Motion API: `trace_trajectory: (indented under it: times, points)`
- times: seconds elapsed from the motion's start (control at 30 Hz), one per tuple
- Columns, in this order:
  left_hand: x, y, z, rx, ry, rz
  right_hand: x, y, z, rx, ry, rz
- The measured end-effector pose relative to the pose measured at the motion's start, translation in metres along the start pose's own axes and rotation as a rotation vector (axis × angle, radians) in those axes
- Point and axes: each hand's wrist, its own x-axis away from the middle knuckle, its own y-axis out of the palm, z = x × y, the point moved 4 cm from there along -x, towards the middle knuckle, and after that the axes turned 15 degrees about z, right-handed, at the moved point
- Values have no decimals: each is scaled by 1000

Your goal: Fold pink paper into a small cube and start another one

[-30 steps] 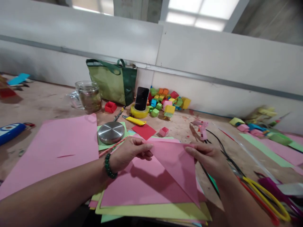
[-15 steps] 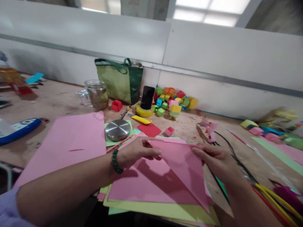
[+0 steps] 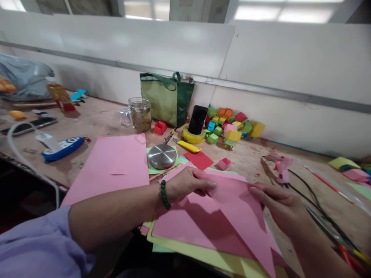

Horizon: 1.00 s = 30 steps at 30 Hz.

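Between my two hands is a folded sheet of pink paper (image 3: pixel 239 204), its slanted edge running down to a point at the lower right. My left hand (image 3: pixel 189 183), with a green bead bracelet (image 3: pixel 164 195) at the wrist, pinches the upper left corner between thumb and fingers. The upper right edge is pinched by my right hand (image 3: pixel 278 200). Beneath lies a stack of coloured paper with a pink sheet (image 3: pixel 194 227) on top and yellow sheets (image 3: pixel 171 245) showing below.
Behind the stack are a round metal weight (image 3: pixel 162 156), a yellow utility knife (image 3: pixel 189 146), a red paper square (image 3: pixel 198 160) and a small pink paper box (image 3: pixel 224 163). Folded paper cubes (image 3: pixel 232 127) lie by a phone (image 3: pixel 198 119). A glue gun (image 3: pixel 281 166) rests right, a glass mug (image 3: pixel 139 115) left.
The view has swung left, so things sit further right in the picture. Both hands keep their pinch on the folded pink paper, which looks slightly more bowed near the left thumb.
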Motion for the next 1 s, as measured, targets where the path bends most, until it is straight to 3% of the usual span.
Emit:
trace_trajectory:
  times: [0.23,0.4,0.47,0.57,0.63,0.7,0.77,0.83,1.0]
  points:
    - [0,-2,-1,-87,3,50,2,0,-2,82,-29,39]
    - [-10,-13,-4,-395,50,72,2,14,-3,212,-8,7]
    - [-13,-20,0,-671,244,156,2,26,2,283,0,-56]
    - [-5,-17,11,-1070,719,294,4,41,11,364,21,-109]
    - [7,-4,8,-1198,929,148,7,46,15,399,38,-114]
    - [21,12,-3,-1255,1020,-157,9,48,14,409,51,-109]
    - [35,23,-13,-1299,1062,-376,11,48,12,406,59,-102]
    - [45,27,-20,-1354,1085,-450,11,48,11,403,66,-96]
    - [55,29,-31,-1470,1163,-478,11,48,11,401,73,-89]
